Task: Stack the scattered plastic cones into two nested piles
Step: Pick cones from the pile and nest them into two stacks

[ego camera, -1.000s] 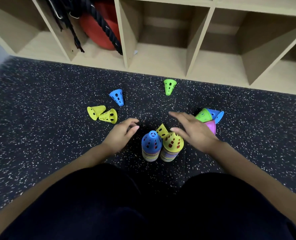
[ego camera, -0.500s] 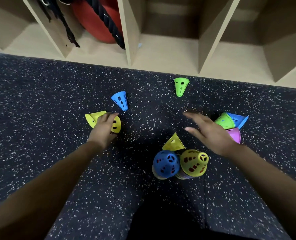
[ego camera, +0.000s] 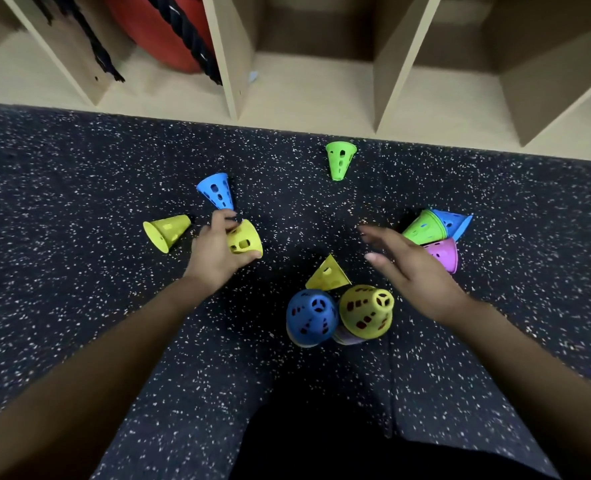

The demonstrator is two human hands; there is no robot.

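While the left hand point(ego camera: 217, 252) grips a yellow cone point(ego camera: 244, 238) just above the speckled floor point(ego camera: 79, 271), the right hand point(ego camera: 408, 271) hovers spread and empty near a green, blue and purple cluster point(ego camera: 436, 233). Two nested piles, blue-topped point(ego camera: 312, 317) and yellow-topped point(ego camera: 366, 311), stand touching between the arms.

Two nested piles point(ego camera: 339, 315) side by side on the floor point(ego camera: 79, 306), loose cones point(ego camera: 167, 232) scattered beyond, shelving point(ego camera: 321, 95) behind.
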